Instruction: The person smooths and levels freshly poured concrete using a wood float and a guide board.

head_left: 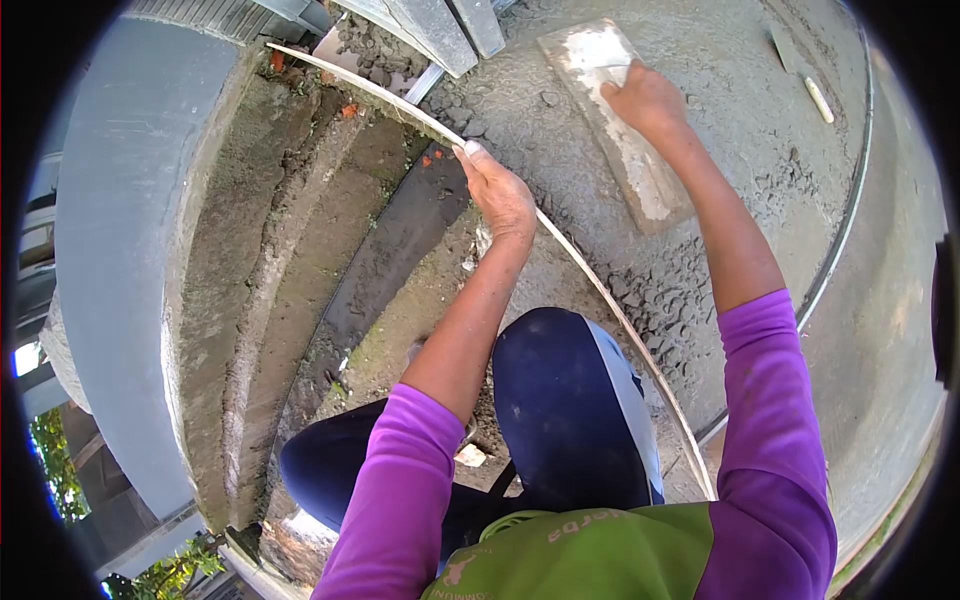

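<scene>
My right hand (648, 102) is closed at the upper end of a long flat plastering float (628, 150), whose face is smeared with cement. The float lies on wet grey mortar (730, 140); its handle is mostly hidden by my fingers. My left hand (497, 198) pinches the top edge of a long thin pale strip (610, 305), thumb on one side. That strip curves in the view from the upper left down past my right knee and borders the mortar.
A trowel with a pale handle (819, 100) lies on the mortar at the upper right. Rough mortar lumps (660, 320) sit beside the strip. Grey boards (425, 30) jut in at the top. A ledge (240, 250) and grey wall (130, 220) stand at left.
</scene>
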The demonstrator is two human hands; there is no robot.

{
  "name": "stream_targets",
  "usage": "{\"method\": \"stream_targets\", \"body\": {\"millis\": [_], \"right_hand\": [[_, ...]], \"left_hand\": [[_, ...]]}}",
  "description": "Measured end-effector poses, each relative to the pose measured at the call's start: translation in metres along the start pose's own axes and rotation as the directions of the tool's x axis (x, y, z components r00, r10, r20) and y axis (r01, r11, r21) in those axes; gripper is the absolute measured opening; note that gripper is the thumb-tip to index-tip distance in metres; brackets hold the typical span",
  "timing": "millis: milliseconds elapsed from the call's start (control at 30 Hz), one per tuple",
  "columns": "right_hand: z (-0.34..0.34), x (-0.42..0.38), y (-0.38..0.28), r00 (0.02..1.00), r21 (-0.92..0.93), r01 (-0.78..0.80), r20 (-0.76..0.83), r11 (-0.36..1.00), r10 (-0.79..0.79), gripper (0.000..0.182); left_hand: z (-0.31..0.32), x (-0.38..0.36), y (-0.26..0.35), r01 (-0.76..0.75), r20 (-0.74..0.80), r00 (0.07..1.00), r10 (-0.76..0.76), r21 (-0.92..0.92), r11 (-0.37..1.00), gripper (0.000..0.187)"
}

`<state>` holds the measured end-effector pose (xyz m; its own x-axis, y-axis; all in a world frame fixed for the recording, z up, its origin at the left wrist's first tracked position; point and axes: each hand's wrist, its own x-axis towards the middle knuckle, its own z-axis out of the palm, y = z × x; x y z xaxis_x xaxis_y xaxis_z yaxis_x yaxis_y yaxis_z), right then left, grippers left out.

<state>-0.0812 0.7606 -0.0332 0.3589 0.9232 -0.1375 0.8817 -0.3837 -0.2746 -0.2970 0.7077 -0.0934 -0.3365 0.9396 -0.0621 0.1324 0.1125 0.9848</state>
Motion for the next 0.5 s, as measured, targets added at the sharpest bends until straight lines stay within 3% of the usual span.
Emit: {"method": "stream_targets", "body": {"millis": [67,167,200,267,333,400,500], "right_hand": [[-0.007,0.008,0.051,0.992,0.017,-0.12,-0.026,0.993,0.121,0.058],[-0.003,0.026,0.112,0.99,0.067,-0.052,-0.131,0.996,0.06,0.059],[0.0,0.034,0.113,0.997,0.068,-0.002,-0.079,0.998,0.008,0.063],[-0.009,0.017,0.073,0.997,0.26,0.038,0.061,0.965,-0.056,0.064],[0.02,-0.002,0.027,0.995,0.097,0.094,0.033,0.991,-0.098,0.064],[0.016,-0.041,0.0,0.976,0.095,0.125,0.167,0.988,-0.139,0.064],[0.041,-0.098,0.031,0.922,0.007,0.368,0.13,0.93,-0.365,0.062]], "left_hand": [[0.001,-0.003,0.006,0.019,-0.015,1.0,-0.019,0.014,1.0,0.076],[0.0,-0.006,0.015,0.044,-0.014,0.999,-0.044,0.019,0.999,0.075],[0.0,-0.008,0.017,0.049,-0.006,0.999,-0.049,0.019,0.999,0.075],[0.001,-0.004,0.011,0.02,-0.014,1.0,-0.02,-0.004,1.0,0.075],[0.003,0.0,0.0,0.0,-0.029,1.0,-0.001,-0.016,1.0,0.076],[0.004,0.001,0.002,0.014,-0.022,1.0,-0.015,-0.026,1.0,0.077],[0.002,-0.001,0.002,0.023,0.001,1.0,-0.023,-0.015,1.0,0.078]]}}
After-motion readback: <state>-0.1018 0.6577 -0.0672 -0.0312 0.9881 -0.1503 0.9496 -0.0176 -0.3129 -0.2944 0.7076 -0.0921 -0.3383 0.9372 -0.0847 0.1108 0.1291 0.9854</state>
